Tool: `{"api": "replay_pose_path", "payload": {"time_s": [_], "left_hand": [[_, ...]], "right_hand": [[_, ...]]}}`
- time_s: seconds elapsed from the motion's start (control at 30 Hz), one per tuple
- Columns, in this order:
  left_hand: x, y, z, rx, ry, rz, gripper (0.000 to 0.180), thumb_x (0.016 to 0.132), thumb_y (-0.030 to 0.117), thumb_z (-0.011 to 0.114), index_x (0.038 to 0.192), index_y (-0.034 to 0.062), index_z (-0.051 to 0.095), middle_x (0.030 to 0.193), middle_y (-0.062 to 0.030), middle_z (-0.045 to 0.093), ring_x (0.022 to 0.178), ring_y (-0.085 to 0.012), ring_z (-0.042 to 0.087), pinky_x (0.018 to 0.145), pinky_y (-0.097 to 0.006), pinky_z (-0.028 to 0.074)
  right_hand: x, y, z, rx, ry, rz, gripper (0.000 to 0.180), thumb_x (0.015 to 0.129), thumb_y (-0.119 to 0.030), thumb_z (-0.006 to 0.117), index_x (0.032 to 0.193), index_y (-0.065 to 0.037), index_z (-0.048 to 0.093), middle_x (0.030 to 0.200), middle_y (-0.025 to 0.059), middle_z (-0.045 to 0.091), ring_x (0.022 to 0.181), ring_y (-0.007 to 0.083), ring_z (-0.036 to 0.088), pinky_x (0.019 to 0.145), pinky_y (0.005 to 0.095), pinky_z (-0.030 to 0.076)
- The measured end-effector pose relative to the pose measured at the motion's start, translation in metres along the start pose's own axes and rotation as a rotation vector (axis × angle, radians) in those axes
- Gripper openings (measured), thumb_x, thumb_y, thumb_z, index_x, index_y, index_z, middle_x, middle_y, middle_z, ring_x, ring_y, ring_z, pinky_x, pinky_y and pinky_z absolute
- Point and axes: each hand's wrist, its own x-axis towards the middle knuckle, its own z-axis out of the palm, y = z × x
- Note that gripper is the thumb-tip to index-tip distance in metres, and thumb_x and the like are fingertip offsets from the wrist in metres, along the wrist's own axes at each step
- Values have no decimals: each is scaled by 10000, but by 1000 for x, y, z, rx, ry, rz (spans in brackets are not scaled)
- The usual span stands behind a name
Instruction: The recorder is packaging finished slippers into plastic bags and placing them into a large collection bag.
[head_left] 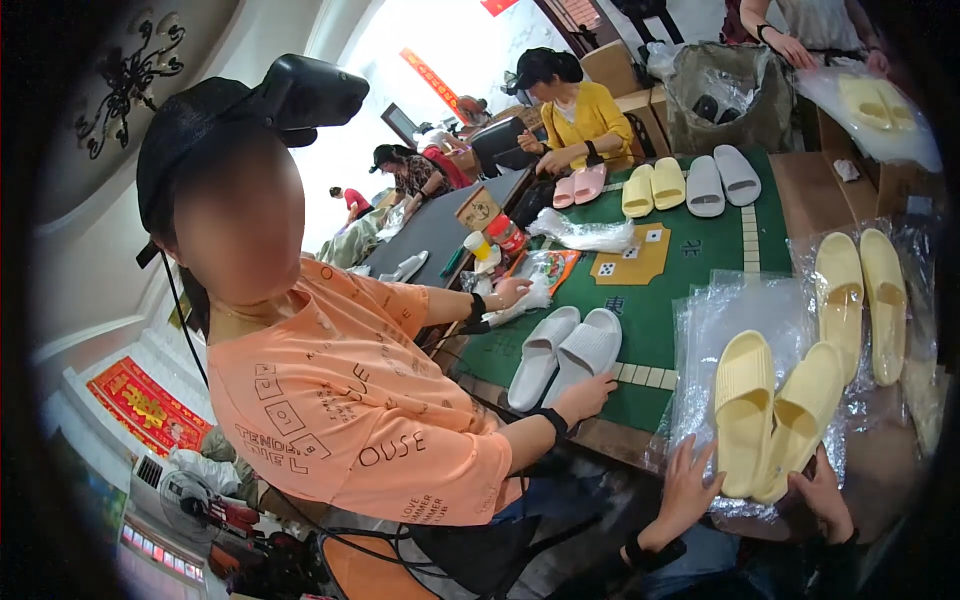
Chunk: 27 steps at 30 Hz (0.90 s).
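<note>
A pair of pale yellow slippers (770, 410) lies toes away from me on a stack of clear plastic bags (730, 310) at the near table edge. My left hand (688, 485) rests with fingers spread on the bag, just left of the left slipper's heel. My right hand (825, 492) grips the heel end of the right slipper. Both wrists carry black bands.
A person in an orange shirt (340, 400) sits at left, one hand on a white slipper pair (565, 355) on the green table (690, 250). A second yellow pair (865, 295) lies in plastic at right. Pink, yellow and grey pairs (660, 185) line the far edge, with other people behind them.
</note>
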Motion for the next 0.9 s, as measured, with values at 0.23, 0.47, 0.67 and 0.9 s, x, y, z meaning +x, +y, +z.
{"api": "replay_pose_path", "payload": {"time_s": [0.23, 0.47, 0.67, 0.9], "left_hand": [[-2, 10, 8, -91, -39, -27, 566, 842, 221, 657, 1348, 75, 450, 1234, -214, 487, 1152, -360, 465, 964, -417, 394], [-1, 13, 19, -186, -121, -92, 608, 822, 129, 656, 1374, 71, 408, 1174, -205, 507, 1061, -349, 512, 894, -391, 444], [0, 10, 23, -325, -84, -125, 619, 823, 37, 625, 1390, 73, 379, 1211, -183, 488, 963, -270, 559, 826, -349, 495], [7, 10, 24, -476, -179, -299, 642, 795, -17, 633, 1376, 82, 379, 1054, -132, 518, 799, -158, 546, 708, -289, 503]], "right_hand": [[5, 31, -3, 138, 174, -45, 778, 781, 53, 515, 1460, -36, 146, 1292, 168, 479, 1163, 217, 503, 935, 321, 443], [3, 22, 3, 250, 252, -20, 728, 755, 64, 391, 1454, -13, 200, 1292, 162, 479, 1178, 234, 491, 982, 311, 403], [1, 4, 8, -15, 463, -148, 688, 793, 3, 388, 1461, -1, 224, 1412, 173, 388, 1282, 247, 386, 1072, 317, 290], [9, 2, -3, -290, 468, -210, 622, 822, -30, 417, 1431, 5, 295, 1432, 200, 344, 1312, 328, 337, 1094, 387, 260]]}}
